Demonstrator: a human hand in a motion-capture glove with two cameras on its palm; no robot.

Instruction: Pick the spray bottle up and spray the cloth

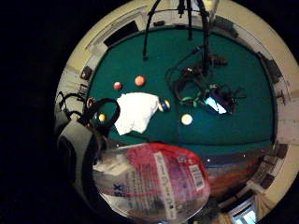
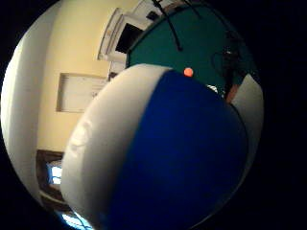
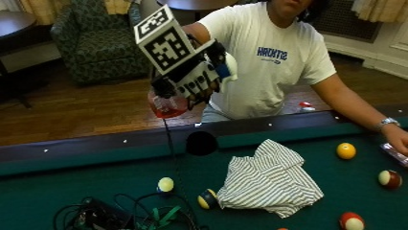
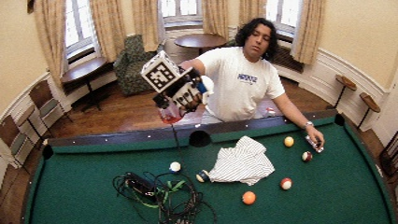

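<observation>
- Red-tinted spray bottle (image 3: 167, 106) is raised in the air above the pool table's near rail, gripped by the gloved right hand (image 3: 194, 79), fingers curled round it.
- Striped cloth (image 3: 271, 179) lies crumpled on the green tabletop (image 3: 76, 184) among billiard balls.

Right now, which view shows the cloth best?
The outside view: the striped cloth lies crumpled on the green felt, fully visible. The wide outside view shows it smaller; the little-finger palm view, distant beyond the spray bottle; the thumb-side view, not at all.

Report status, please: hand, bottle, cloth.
Right hand grips spray bottle, raised above the table rail. Cloth crumpled on the felt, blue-striped ball touching its edge. Nothing between bottle and cloth.
</observation>
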